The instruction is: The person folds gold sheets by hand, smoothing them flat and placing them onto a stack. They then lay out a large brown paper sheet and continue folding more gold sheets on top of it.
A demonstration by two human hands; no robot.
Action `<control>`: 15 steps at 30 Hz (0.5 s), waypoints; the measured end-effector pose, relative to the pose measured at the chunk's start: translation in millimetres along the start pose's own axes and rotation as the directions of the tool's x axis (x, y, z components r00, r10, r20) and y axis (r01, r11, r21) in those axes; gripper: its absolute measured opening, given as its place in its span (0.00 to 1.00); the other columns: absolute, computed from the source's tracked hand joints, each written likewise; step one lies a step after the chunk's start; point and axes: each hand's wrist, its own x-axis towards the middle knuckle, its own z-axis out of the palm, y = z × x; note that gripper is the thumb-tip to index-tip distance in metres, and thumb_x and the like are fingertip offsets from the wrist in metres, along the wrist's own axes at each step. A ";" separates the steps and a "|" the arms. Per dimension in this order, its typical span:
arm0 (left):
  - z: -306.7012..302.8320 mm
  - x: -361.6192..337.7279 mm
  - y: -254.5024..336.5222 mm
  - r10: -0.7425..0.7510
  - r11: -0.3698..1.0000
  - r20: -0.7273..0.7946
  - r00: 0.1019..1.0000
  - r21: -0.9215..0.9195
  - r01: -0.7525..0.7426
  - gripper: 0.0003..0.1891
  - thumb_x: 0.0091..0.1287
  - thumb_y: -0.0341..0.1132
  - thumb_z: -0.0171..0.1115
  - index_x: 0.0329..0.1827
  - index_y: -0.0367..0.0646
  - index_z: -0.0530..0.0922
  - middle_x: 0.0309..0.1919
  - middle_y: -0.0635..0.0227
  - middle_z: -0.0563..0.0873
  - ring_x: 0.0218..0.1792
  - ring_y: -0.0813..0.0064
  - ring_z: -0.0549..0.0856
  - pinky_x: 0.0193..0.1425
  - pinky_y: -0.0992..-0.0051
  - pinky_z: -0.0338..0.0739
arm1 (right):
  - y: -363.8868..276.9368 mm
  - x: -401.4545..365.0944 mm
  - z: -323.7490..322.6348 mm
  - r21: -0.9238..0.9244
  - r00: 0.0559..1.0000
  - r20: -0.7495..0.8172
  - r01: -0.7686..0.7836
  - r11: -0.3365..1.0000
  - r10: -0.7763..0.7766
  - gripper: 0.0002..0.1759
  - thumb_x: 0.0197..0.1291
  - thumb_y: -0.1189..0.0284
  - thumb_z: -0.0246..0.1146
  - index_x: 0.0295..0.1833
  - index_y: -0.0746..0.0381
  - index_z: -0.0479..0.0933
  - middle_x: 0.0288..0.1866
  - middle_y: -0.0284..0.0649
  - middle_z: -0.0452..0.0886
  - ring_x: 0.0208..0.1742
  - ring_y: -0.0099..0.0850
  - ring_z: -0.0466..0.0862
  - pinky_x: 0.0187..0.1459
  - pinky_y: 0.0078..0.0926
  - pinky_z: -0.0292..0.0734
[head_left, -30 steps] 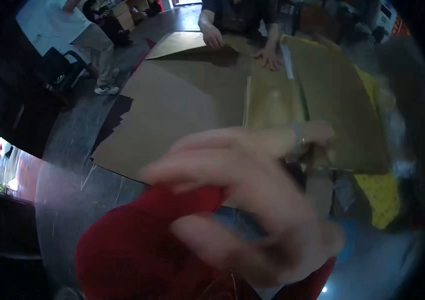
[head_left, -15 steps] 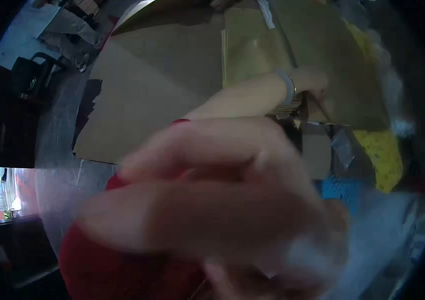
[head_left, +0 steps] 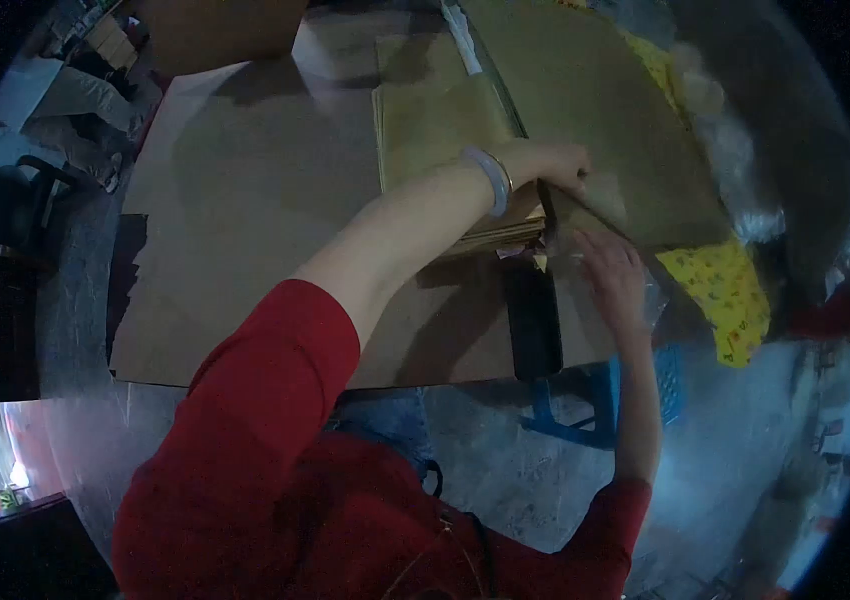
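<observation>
My left hand (head_left: pixel 557 165), below a pale bangle and a thin gold one, reaches across to the right. Its fingers are curled at the near edge of a large brown cardboard sheet (head_left: pixel 635 140) and seem to grip it. My right hand (head_left: pixel 613 262) lies just below that edge, fingers stretched out and slightly apart. Left of the hands is a stack of brown sheets (head_left: pixel 505 232), its layered edges showing. A dark, flat, phone-like rectangle (head_left: pixel 533 325) rests near the table's front edge.
Cardboard (head_left: pixel 235 220) covers the table. A yellow patterned cloth or wrapper (head_left: pixel 720 290) hangs at the right edge, beside clear plastic (head_left: pixel 760 225). A blue plastic stool (head_left: pixel 605 405) stands below. At the upper left are a dark chair (head_left: pixel 20 205) and another person's legs (head_left: pixel 85 105).
My right hand, blurred close to the camera before, has come down to the table beside my left hand. The view has shifted, and my left hand stays at the sheet's edge.
</observation>
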 end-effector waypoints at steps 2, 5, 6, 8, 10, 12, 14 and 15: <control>0.3 2.3 -3.0 0.028 0.996 0.004 1.000 0.081 -0.028 0.16 0.60 0.47 0.63 0.41 0.43 0.81 0.33 0.59 0.85 0.37 0.57 0.82 0.41 0.62 0.73 | 10.6 -2.3 11.1 0.051 1.000 0.015 0.019 0.999 -0.020 0.16 0.57 0.74 0.63 0.52 0.59 0.78 0.54 0.37 0.80 0.50 0.39 0.79 0.55 0.37 0.72; -9.5 -7.4 6.2 0.008 0.999 0.006 1.000 0.045 -0.008 0.17 0.61 0.47 0.63 0.40 0.42 0.82 0.32 0.58 0.84 0.36 0.58 0.83 0.40 0.62 0.74 | 13.0 3.3 6.4 0.094 0.994 0.097 -0.050 0.994 0.041 0.14 0.56 0.74 0.64 0.50 0.59 0.79 0.53 0.38 0.80 0.49 0.39 0.79 0.53 0.37 0.73; -10.2 -8.7 4.1 0.054 0.998 0.012 0.998 -0.043 -0.054 0.18 0.61 0.48 0.63 0.42 0.41 0.82 0.33 0.56 0.84 0.37 0.57 0.83 0.41 0.61 0.74 | 11.7 4.9 7.8 0.097 0.994 0.102 -0.052 0.994 0.042 0.14 0.56 0.74 0.64 0.50 0.59 0.79 0.53 0.38 0.80 0.49 0.39 0.79 0.53 0.37 0.73; -11.7 -8.1 2.8 0.022 0.996 0.054 0.998 -0.087 -0.017 0.18 0.62 0.47 0.63 0.42 0.40 0.82 0.34 0.57 0.85 0.37 0.57 0.83 0.41 0.62 0.74 | 8.7 8.7 10.7 0.146 0.995 0.012 -0.098 0.984 0.098 0.13 0.55 0.74 0.66 0.47 0.60 0.80 0.51 0.39 0.81 0.48 0.40 0.80 0.50 0.36 0.74; -10.1 -7.5 2.9 -0.005 0.991 0.099 0.995 -0.130 0.018 0.18 0.62 0.47 0.63 0.43 0.40 0.82 0.35 0.57 0.85 0.37 0.58 0.83 0.41 0.62 0.74 | 7.1 8.4 10.9 0.144 0.996 0.032 -0.086 0.986 0.082 0.14 0.55 0.73 0.66 0.48 0.60 0.79 0.50 0.39 0.81 0.48 0.40 0.80 0.50 0.36 0.74; -9.9 -6.4 2.1 0.030 1.000 0.053 0.998 -0.010 -0.030 0.17 0.63 0.46 0.62 0.44 0.40 0.82 0.36 0.58 0.85 0.38 0.59 0.83 0.41 0.62 0.74 | 5.5 9.5 10.5 0.143 0.997 0.050 -0.072 0.987 0.066 0.14 0.55 0.73 0.66 0.49 0.60 0.79 0.49 0.39 0.81 0.48 0.40 0.80 0.49 0.36 0.75; -7.6 -5.0 3.6 0.018 1.000 0.060 0.998 0.001 -0.018 0.17 0.64 0.45 0.62 0.44 0.40 0.82 0.36 0.58 0.85 0.37 0.59 0.82 0.41 0.62 0.74 | 3.9 10.0 9.3 0.177 0.998 0.001 -0.061 0.982 0.062 0.14 0.56 0.73 0.66 0.49 0.61 0.80 0.48 0.40 0.82 0.48 0.41 0.81 0.49 0.36 0.75; -7.7 -3.7 2.6 0.001 1.000 0.064 0.998 0.019 -0.002 0.16 0.64 0.45 0.62 0.44 0.40 0.82 0.36 0.58 0.85 0.37 0.60 0.82 0.41 0.62 0.74 | 4.6 9.1 9.2 0.175 0.998 0.000 -0.062 0.983 0.063 0.14 0.56 0.73 0.66 0.49 0.61 0.80 0.48 0.40 0.82 0.48 0.41 0.81 0.49 0.36 0.75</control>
